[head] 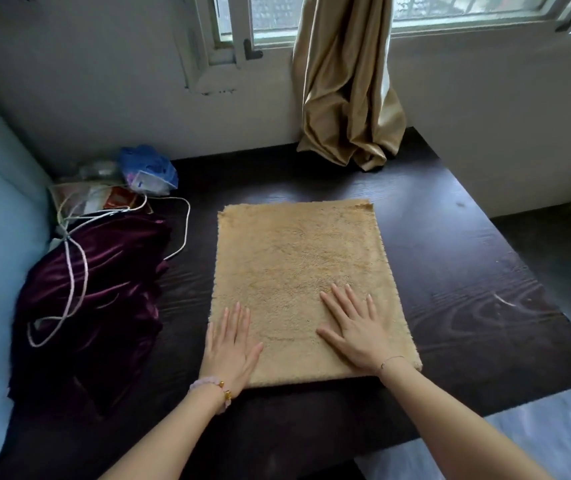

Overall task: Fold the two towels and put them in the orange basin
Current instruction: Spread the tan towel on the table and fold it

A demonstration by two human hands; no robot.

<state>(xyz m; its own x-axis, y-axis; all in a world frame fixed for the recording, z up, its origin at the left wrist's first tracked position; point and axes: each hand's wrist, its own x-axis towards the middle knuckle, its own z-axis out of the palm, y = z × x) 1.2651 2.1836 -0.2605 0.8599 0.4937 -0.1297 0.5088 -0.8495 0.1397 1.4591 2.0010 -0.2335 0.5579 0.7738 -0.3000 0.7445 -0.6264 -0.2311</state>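
Your tan towel (297, 265) lies flat in the middle of the dark wooden tabletop (467, 271). It is a neat rectangle with its long sides running away from you and its near edge just short of your wrists. Both of your hands are spread flat on its near end, with the fingers straight and pointing away from you, gripping nothing. Your left hand (230, 348) sits at the near left corner, its outer side right along the towel's left edge. Your right hand (356, 330) rests farther in on the near right part, fingers fanned apart and thumb out toward the left. The two hands are apart, with a strip of bare towel between them. A pink beaded bracelet (213, 389) circles your left wrist and a thin chain (391, 360) your right. To the left of the towel, and not touching it, a dark purple cloth (104, 306) lies crumpled on the tabletop with a white cable (72, 271) looped across it. Beyond that, in the far left corner, there is a blue plastic bag (149, 168) beside some packets too blurred to make out. At the far edge a gold curtain (346, 98) hangs from the window (467, 12) and bunches onto the tabletop, well apart from the towel.
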